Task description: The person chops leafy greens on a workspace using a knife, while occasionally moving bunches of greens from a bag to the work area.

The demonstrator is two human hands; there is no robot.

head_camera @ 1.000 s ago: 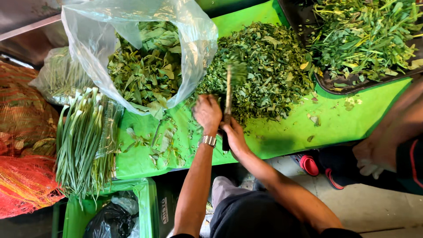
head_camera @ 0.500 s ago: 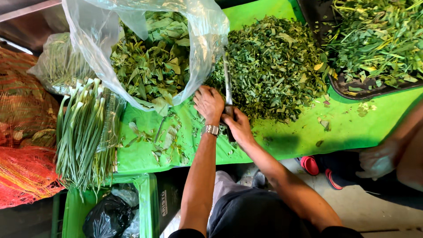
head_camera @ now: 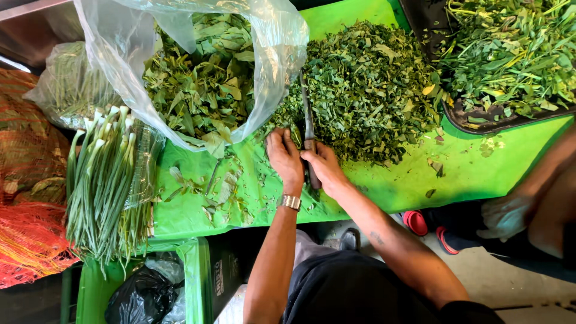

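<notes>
My right hand (head_camera: 324, 166) grips the handle of a long knife (head_camera: 308, 120) whose blade lies flat against the edge of a big heap of chopped green leaves (head_camera: 366, 90). My left hand (head_camera: 284, 155), with a metal watch at the wrist, presses down on a small bunch of leaves beside the blade. Both hands rest on a bright green table covering (head_camera: 384, 186). An open clear plastic bag (head_camera: 198, 78) full of whole leaves lies just left of the hands.
A wrapped bundle of spring onions (head_camera: 108, 180) lies at the left, next to orange net sacks (head_camera: 27, 180). A dark tray of leafy stems (head_camera: 510, 60) sits at the upper right. Another person's leg and red shoes (head_camera: 432, 231) show at the right. A green crate (head_camera: 144, 282) stands below.
The knife has come down from upright to lying against the leaf heap. Both hands shifted slightly toward the pile, and the view moved closer.
</notes>
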